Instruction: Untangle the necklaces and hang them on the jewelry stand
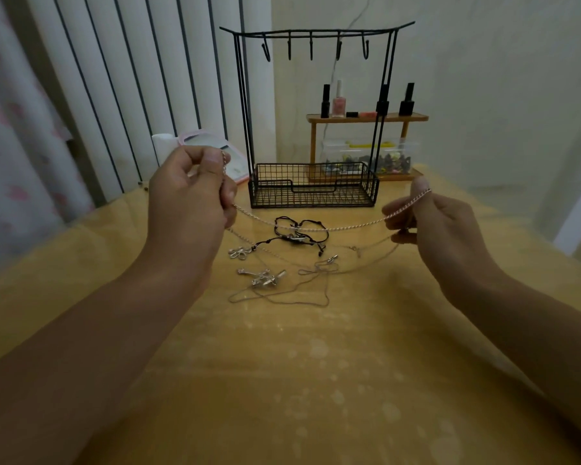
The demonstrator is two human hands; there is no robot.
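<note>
A silver chain necklace (316, 228) stretches in a sagging line above the table between both hands. My left hand (192, 193) pinches one end, fingers curled round it. My right hand (426, 223) holds the other end, the chain looped over the raised forefinger. Below it on the table lie a black cord necklace (299, 233), a flower pendant (239, 252) and a thin chain with a silver charm (265, 280), still heaped together. The black wire jewelry stand (316, 35) rises behind, its several hooks bare, with a mesh basket (312, 189) at its base.
A small wooden shelf (366, 118) with nail polish bottles stands behind the stand at right, over a clear plastic box (369, 156) of small items. A pink-edged mirror (208, 142) lies at the back left. Striped curtains hang along the left; the yellow table (316, 364) reaches toward me.
</note>
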